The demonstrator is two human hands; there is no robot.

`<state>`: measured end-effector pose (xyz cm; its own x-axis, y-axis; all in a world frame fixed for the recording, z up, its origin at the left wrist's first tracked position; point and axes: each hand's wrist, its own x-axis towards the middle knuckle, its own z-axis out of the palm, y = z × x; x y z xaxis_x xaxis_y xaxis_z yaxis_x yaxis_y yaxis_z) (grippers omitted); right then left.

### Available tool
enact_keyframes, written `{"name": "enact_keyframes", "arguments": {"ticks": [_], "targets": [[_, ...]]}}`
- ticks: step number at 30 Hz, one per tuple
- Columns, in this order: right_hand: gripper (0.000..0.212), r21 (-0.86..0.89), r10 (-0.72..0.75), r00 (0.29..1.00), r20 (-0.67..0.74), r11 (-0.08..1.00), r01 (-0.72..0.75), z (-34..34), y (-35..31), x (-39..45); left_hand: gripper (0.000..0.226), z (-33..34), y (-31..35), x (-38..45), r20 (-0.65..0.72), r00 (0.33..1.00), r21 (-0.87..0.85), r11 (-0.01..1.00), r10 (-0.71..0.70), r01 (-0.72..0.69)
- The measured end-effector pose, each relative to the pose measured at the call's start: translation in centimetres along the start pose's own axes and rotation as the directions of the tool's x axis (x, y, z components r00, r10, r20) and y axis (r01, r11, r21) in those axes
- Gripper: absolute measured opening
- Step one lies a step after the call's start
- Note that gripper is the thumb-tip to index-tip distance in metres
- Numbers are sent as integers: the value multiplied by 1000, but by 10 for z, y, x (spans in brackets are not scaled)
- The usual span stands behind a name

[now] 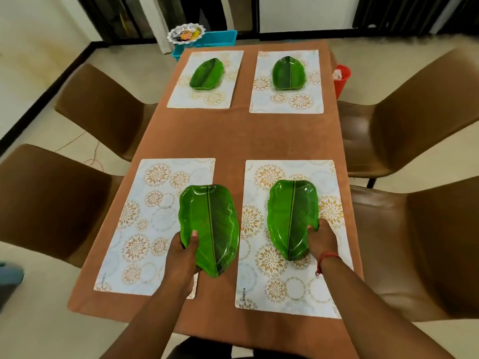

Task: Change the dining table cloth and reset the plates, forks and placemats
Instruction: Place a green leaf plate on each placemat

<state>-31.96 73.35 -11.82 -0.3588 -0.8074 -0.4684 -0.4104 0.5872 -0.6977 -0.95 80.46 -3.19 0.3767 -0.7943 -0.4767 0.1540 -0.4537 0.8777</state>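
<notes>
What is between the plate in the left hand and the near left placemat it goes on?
Nothing visible. The left hand holds the leaf plate over the near left placemat's right edge, and the mat's surface is bare; no fork or other item lies on it.

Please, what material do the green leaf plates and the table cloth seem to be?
Leaf plates: probably glossy moulded plastic or melamine, since light glints on the rim and the veins look printed. Table cloth: a matte brown fabric, perhaps suede-like; it shows no shine.
</notes>
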Motion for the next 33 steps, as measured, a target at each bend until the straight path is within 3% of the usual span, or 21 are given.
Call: {"name": "enact_keyframes", "arguments": {"ticks": [7, 9, 11, 13, 15, 17, 20, 22, 24, 27, 33], "targets": [[18, -100, 3, 999, -37, 995, -7, -5, 2, -6, 40, 1, -1, 13, 78, 997, 7, 1000, -18, 18], [30, -187, -23, 994, -105, 982, 3, -4, -1, -12, 37, -5, 0, 19, 93, 995, 16, 1000, -25, 24], [42, -409, -179, 948, -265, 911, 57, -1, -1, -20, 34, -10, 1, 24, 100, 994, 14, 999, -33, 31], [40, -535, -406, 862, -303, 821, 198, 15, -13, -33, 33, -20, 4, 32, 88, 995, 2, 999, -48, 48], [33, -421, -470, 871, -139, 825, 378, 44, -30, -47, 33, -29, 6, 40, 82, 995, -11, 998, -63, 64], [29, -164, -390, 914, 109, 900, 403, 85, -53, -68, 32, -43, 6, 51, 81, 993, -27, 996, -82, 85], [23, 142, -176, 888, 425, 982, 126, 147, -88, -102, 27, -67, 7, 69, 85, 990, -33, 993, -108, 111], [17, 269, -119, 836, 536, 963, -35, 191, -106, -118, 27, -92, 9, 86, 121, 987, -17, 994, -108, 111], [8, 349, -92, 841, 533, 929, -120, 226, -118, -129, 26, -116, 11, 104, 162, 981, 20, 994, -108, 106], [7, 380, -48, 909, 415, 917, -125, 283, -140, -138, 26, -160, 18, 142, 212, 969, 65, 991, -131, 120], [8, 169, 48, 977, 208, 982, -84, 349, -161, -142, 37, -215, 24, 198, 260, 947, 197, 971, -188, 139]]}}
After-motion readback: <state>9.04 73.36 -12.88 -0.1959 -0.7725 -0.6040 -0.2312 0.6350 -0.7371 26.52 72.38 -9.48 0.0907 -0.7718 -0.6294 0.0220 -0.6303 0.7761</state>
